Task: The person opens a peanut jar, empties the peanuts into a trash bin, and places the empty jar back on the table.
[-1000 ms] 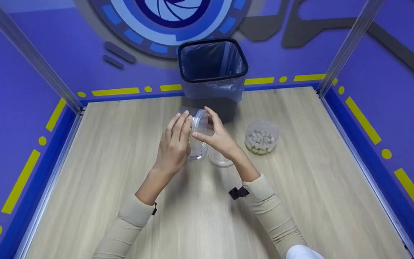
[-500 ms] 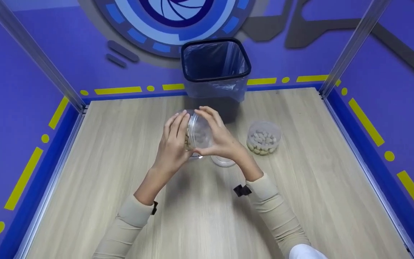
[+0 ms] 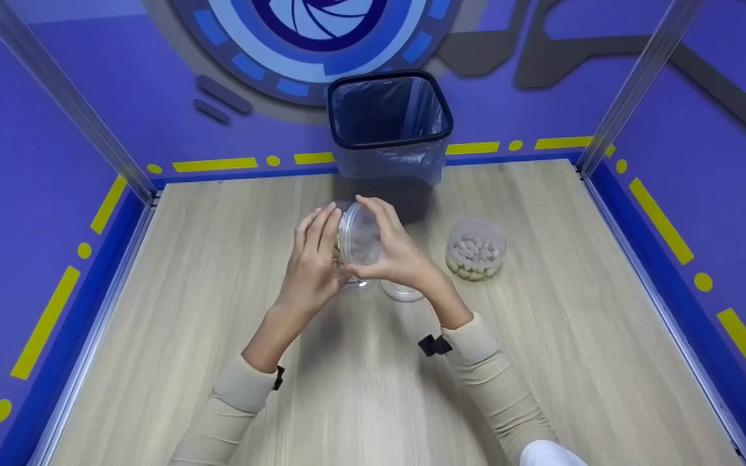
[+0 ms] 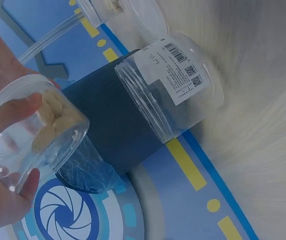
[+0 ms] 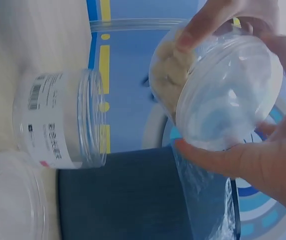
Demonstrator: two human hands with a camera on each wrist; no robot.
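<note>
Over the middle of the table, a small clear plastic jar [image 4: 70, 117] with tan nut-like pieces in it is tipped on its side. My left hand [image 3: 311, 259] grips its body, fingers over the top. From the right, my right hand [image 3: 402, 252] spreads its curled fingers and thumb round the rim of the clear lid [image 5: 228, 95] on the jar's end. Beneath both hands stands an uncapped clear jar [image 5: 53, 120] with a white printed label, mostly hidden in the head view. Beside it lies a loose clear lid [image 3: 402, 294], partly behind my right wrist.
To the right, another clear container [image 3: 476, 249] of tan pieces stands on the wooden table [image 3: 580, 310]. A black bin [image 3: 386, 142] with a plastic liner stands behind the hands, against the back wall. Blue panels enclose the back and sides.
The held jar has turned so its lidded end shows more towards the head camera. My right hand has shifted its grip, thumb now lower on the lid's rim. Over the last half second little moves.
</note>
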